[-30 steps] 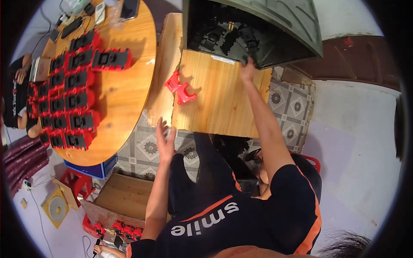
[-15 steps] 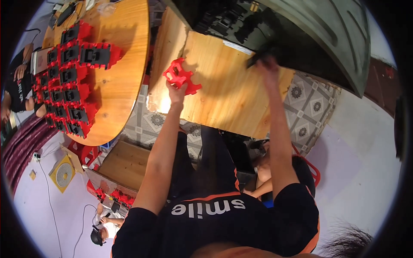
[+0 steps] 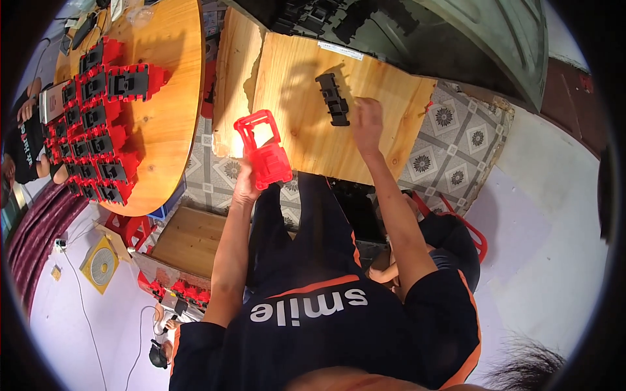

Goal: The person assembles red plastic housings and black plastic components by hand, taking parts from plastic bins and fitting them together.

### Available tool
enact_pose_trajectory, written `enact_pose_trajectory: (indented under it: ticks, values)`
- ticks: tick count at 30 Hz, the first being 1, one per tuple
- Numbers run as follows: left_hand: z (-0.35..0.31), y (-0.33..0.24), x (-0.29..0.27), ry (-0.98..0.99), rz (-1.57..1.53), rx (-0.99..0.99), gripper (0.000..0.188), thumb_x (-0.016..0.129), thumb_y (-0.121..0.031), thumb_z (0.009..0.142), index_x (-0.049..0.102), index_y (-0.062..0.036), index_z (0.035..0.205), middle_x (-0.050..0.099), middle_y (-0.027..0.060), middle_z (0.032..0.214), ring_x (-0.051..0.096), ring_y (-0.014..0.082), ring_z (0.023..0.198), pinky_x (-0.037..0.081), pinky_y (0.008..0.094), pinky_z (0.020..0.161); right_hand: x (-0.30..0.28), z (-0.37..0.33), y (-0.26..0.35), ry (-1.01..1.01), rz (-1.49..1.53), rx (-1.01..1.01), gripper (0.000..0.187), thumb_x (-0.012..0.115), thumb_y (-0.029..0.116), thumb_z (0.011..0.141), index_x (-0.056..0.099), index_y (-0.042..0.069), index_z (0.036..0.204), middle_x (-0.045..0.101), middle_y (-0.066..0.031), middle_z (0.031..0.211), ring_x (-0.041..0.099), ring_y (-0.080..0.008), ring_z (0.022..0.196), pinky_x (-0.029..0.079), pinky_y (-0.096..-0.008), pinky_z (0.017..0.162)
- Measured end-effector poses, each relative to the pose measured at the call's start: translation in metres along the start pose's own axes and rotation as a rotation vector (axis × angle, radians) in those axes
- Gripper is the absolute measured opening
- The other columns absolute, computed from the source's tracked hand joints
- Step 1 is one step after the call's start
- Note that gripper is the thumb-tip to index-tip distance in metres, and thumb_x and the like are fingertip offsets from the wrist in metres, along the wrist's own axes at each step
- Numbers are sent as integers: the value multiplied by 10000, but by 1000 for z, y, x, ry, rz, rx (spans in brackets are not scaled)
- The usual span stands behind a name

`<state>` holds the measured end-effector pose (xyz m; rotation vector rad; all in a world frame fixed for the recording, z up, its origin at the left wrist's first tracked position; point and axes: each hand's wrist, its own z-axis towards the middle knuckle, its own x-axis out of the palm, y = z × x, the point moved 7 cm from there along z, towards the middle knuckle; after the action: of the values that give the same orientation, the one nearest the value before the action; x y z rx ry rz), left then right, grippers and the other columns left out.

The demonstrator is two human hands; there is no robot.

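Observation:
My left hand is closed on the lower edge of a red plastic frame, with an open window in its upper half. It is raised above the near left part of the wooden board. A long black plastic part with notched edges is over the middle of the board; whether it rests flat there I cannot tell. Just right of that part is my right hand, slightly blurred, its fingers loosely apart. A narrow gap shows between them, and nothing is seen in this hand.
A large dark bin holding black parts tips toward the board's far edge. On the round wooden table at left stand several red-and-black assemblies. People sit at the left, lower left and beside my right arm. A wooden tray lies lower left.
My right hand has come out of the bin, back toward me; the black part now shows over the board, apart from it. My left hand has drawn the red frame nearer and turned it.

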<state>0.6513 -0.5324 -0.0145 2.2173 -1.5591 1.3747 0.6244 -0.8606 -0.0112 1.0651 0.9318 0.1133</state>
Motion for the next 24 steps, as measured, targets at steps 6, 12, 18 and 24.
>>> enact_pose_trajectory:
  ticks: [6, 12, 18, 24]
  values:
    - [-3, -5, 32, -247, 104, -30, 739, 454, -614, 923, 370, -78, 1424, 534, 144, 1332, 554, 281, 1183, 473, 435, 982, 82, -10, 4, 521, -507, -576, 491, 658, 123, 824, 549, 185, 1299, 519, -67, 1095, 527, -261, 1003, 414, -411, 898]
    - [-13, -26, 53, -151, 62, 58, 665, 581, -396, 924, 305, -106, 1455, 488, 174, 1372, 527, 291, 1215, 432, 455, 1030, 115, 9, -24, 626, -603, -493, 194, 601, 73, 821, 558, 117, 1005, 505, -104, 1021, 590, -305, 916, 528, -414, 731]
    - [-45, -58, 52, -88, -36, 202, 696, 675, -127, 873, 256, -186, 1426, 392, 178, 1451, 395, 317, 1333, 336, 479, 1104, 29, 2, 60, 427, -66, -102, 242, 686, 145, 839, 627, 35, 1047, 633, -114, 792, 598, -254, 643, 505, -366, 633]
    - [-103, -104, 43, -24, 60, 447, 833, 758, -194, 823, 208, -186, 1448, 362, 154, 1465, 352, 281, 1354, 281, 444, 1132, -28, -101, 270, 458, 237, -35, 269, 747, 218, 834, 664, -10, 952, 602, -77, 683, 549, -128, 555, 455, -264, 525]
